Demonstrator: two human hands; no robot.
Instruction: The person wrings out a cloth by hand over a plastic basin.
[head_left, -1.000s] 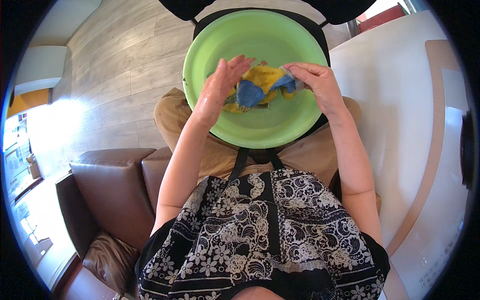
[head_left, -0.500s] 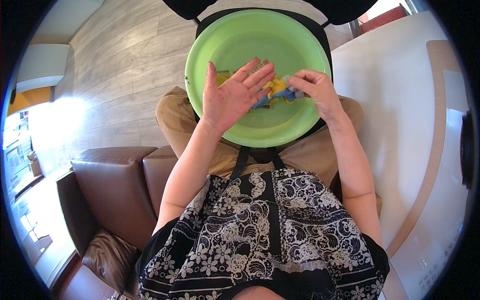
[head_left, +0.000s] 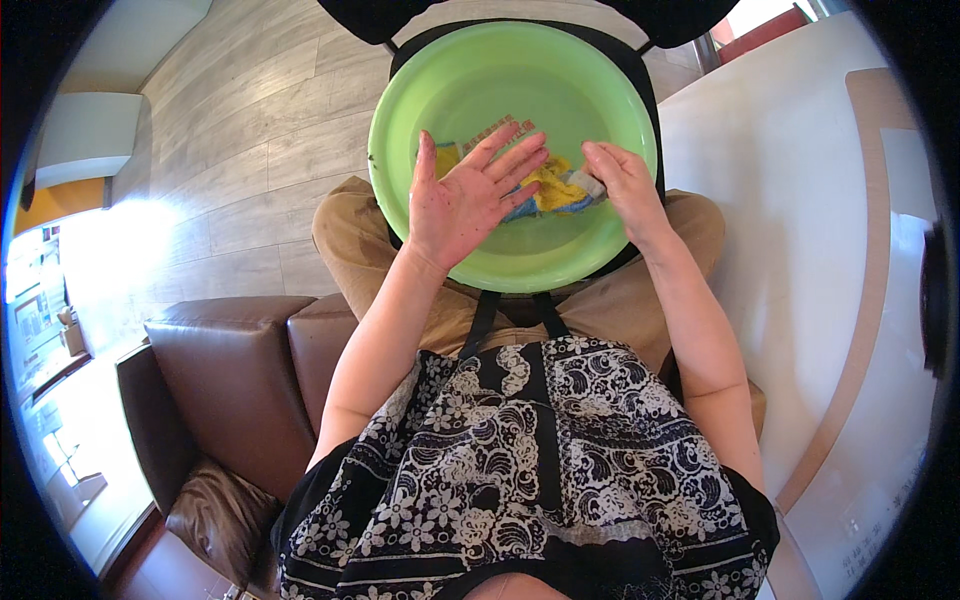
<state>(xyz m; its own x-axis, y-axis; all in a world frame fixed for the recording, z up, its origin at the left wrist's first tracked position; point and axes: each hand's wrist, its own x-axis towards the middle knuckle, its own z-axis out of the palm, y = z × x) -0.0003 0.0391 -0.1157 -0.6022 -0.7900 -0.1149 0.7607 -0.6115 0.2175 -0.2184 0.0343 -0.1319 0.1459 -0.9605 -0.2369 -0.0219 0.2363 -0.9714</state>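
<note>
Cloth [head_left: 552, 188], yellow with blue edges, lies bunched in the bottom of the one green basin [head_left: 470, 80], a little toward its right side and nearer the rim closest to me. Its long axis runs roughly left to right, between my two hands. My left hand [head_left: 468, 200] is spread flat and fully open, palm up toward me, fingers fanned over the left end of the cloth; it grips nothing, and whether its back touches the fabric I cannot tell. My right hand [head_left: 618, 180] is the nearer one to a hold: its fingers are curled down and pinch the right end of the cloth. The basin sits on a dark chair seat [head_left: 640, 75] just beyond my knees. I count one cloth, one basin, two hands. A white surface [head_left: 800, 250] lies to my right, a brown leather sofa [head_left: 220, 370] to my left.
</note>
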